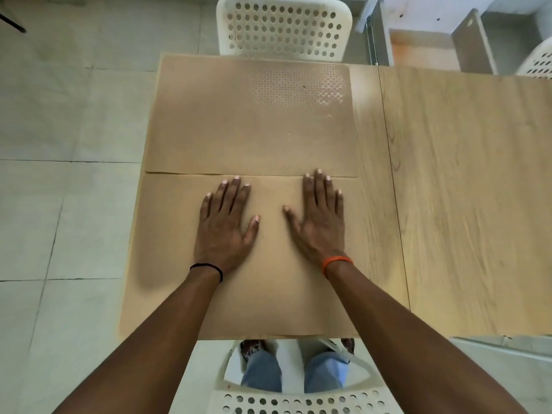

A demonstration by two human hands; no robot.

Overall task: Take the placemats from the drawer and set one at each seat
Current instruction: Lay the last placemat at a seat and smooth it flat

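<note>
Two tan placemats lie on the wooden table (466,204). The near placemat (167,264) sits at the front seat. The far placemat (239,127) lies beyond it, in front of the far chair, and its near edge meets the near one. My left hand (227,225) and my right hand (319,219) rest flat on the near placemat, palms down, fingers spread, holding nothing. My right fingertips reach the seam between the two mats.
A white perforated chair (283,28) stands at the table's far side, another white chair (298,398) right below me at the near edge. A third chair (537,61) and a wooden unit (424,34) are at the back right. Tiled floor lies to the left.
</note>
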